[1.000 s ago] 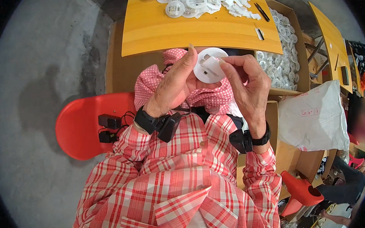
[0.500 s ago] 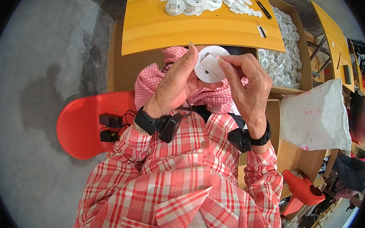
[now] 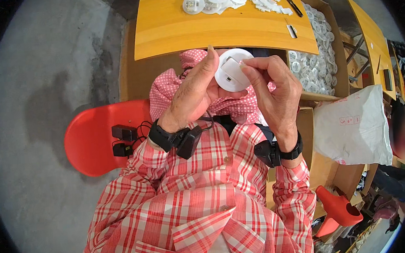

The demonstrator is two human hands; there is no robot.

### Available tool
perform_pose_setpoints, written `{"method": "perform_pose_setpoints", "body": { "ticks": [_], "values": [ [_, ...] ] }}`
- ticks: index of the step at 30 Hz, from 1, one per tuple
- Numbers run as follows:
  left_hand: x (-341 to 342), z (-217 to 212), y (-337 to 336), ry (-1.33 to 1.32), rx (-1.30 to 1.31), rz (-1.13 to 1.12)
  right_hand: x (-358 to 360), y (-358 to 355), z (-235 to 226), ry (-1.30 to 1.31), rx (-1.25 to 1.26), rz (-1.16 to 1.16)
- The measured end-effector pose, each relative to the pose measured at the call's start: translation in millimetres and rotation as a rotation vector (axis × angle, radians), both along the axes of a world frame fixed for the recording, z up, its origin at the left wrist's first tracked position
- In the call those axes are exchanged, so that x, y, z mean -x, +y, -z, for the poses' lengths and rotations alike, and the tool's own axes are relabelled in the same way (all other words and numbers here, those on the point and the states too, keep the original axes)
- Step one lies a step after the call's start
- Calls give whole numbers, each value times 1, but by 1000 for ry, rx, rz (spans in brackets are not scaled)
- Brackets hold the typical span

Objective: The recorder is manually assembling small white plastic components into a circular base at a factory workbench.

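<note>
My left hand [image 3: 191,90] cradles a round white plastic disc [image 3: 228,81] over my lap, thumb raised beside its left edge and fingers beneath it. On the face of the disc sit a pale rectangular piece [image 3: 231,67] and a tiny dark part below it. My right hand [image 3: 277,86] is closed in a pinch at the disc's upper right edge, beside the rectangular piece. Whatever is between those fingertips is too small to make out.
Ahead stands a yellow table [image 3: 219,33] with a heap of white discs [image 3: 194,4] and loose white pieces, plus a black pen-like tool [image 3: 293,6]. A carton [image 3: 340,46] at right holds many similar discs. Nearby are a white sack [image 3: 350,130] and a red chair [image 3: 90,139].
The rectangular piece, tilted beside my right fingertips before, now appears to lie flatter on the disc. My right fingertips have moved slightly up and left. My left hand keeps its hold.
</note>
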State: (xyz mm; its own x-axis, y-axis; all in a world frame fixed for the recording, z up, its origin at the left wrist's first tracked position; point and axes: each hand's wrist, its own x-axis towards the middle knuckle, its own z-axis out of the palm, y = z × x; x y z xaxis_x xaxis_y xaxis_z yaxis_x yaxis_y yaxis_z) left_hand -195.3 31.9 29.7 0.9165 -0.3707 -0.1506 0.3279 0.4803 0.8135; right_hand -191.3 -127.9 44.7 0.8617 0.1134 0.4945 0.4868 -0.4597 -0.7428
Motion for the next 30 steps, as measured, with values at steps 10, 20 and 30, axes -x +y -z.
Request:
{"method": "perform_pose_setpoints", "body": {
  "ticks": [10,20,30],
  "values": [
    [-3,1,2,21,-18,-12,-5,-2,2,11,53,-22],
    [0,1,-1,-108,-48,-57,11,-4,14,-483,718,224],
    [-2,-6,-3,-92,-118,-125,7,-5,19,105,0,-74]
  ]
}}
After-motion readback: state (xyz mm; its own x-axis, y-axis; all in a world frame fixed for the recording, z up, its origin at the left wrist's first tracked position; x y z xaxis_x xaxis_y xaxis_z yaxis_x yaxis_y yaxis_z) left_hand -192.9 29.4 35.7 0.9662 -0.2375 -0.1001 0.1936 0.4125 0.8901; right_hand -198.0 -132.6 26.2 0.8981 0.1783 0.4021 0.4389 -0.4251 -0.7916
